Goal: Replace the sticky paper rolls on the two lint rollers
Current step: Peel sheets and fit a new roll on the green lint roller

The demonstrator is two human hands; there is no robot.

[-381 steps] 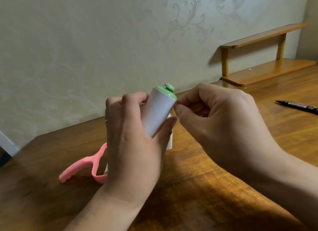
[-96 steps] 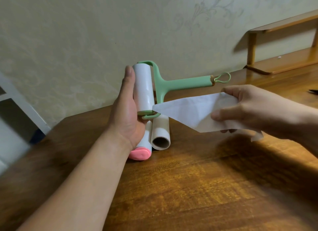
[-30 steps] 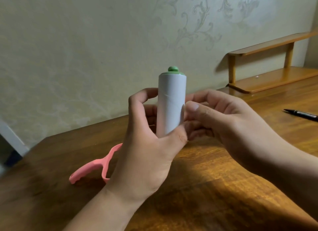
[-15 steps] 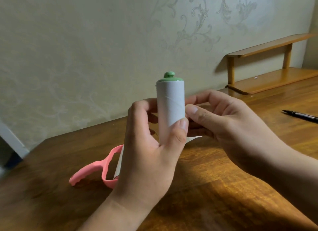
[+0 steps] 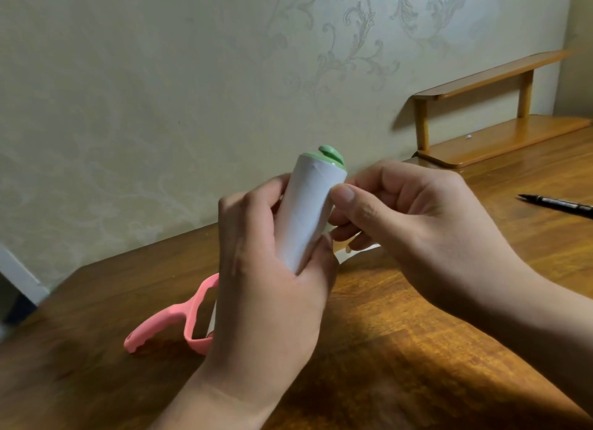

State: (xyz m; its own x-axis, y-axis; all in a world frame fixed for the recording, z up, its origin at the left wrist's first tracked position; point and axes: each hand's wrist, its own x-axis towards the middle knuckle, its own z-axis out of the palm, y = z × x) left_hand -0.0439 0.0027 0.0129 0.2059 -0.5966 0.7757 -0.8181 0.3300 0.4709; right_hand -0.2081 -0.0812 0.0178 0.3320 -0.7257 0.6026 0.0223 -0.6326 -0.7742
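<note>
The left hand (image 5: 269, 288) gripped the white paper roll (image 5: 309, 211) of the green lint roller (image 5: 330, 155), tilted with its green cap up and to the right. The right hand (image 5: 414, 224) pinched the roll's right edge, thumb on the paper. Behind the left hand, the pink lint roller (image 5: 179, 320) lay on the wooden table (image 5: 401, 349). A black pen (image 5: 558, 203) lay far right, near a wooden shelf (image 5: 494, 109).

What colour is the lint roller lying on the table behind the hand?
Pink. The lint roller shows in the head view, partly hidden by the left hand.
</note>
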